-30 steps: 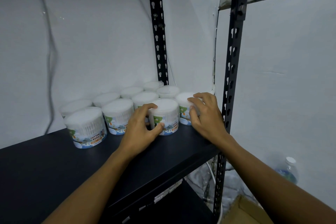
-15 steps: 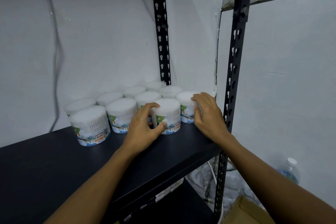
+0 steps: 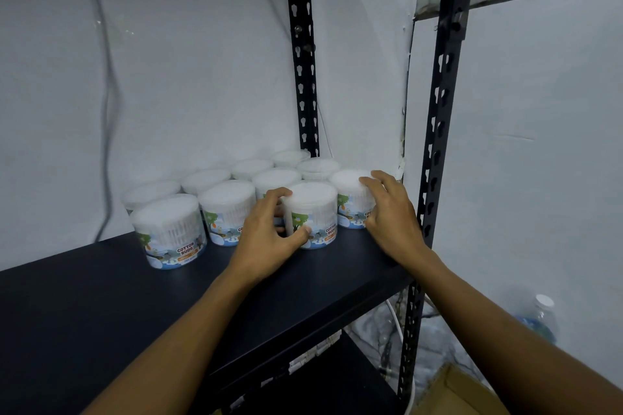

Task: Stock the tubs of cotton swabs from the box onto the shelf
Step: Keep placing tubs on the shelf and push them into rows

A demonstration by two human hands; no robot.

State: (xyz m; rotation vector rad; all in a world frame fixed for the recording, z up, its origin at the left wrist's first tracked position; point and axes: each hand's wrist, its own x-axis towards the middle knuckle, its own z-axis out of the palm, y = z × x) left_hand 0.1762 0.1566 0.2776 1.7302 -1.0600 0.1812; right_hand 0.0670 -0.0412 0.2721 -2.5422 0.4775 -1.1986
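Several clear tubs of cotton swabs with white tops and "Cotton Buds" labels stand in rows at the back right of the black shelf [image 3: 111,307]. My left hand [image 3: 269,239] grips the front tub [image 3: 317,219], fingers round its left side and thumb low on its front. My right hand [image 3: 391,216] holds the rightmost tub [image 3: 350,199] at the shelf's right end, fingers curled over its top edge. At the left of the front row stands another tub [image 3: 168,232], apart from both hands.
Black slotted uprights stand at the back [image 3: 303,54] and front right [image 3: 438,131] of the shelf. A lower shelf [image 3: 337,384] lies below. A cardboard box corner [image 3: 451,394] and a water bottle [image 3: 539,320] sit on the floor at right. A cable hangs on the wall at left.
Both hands stay on their tubs, which have slid slightly back toward the other rows. The view has shifted a little.
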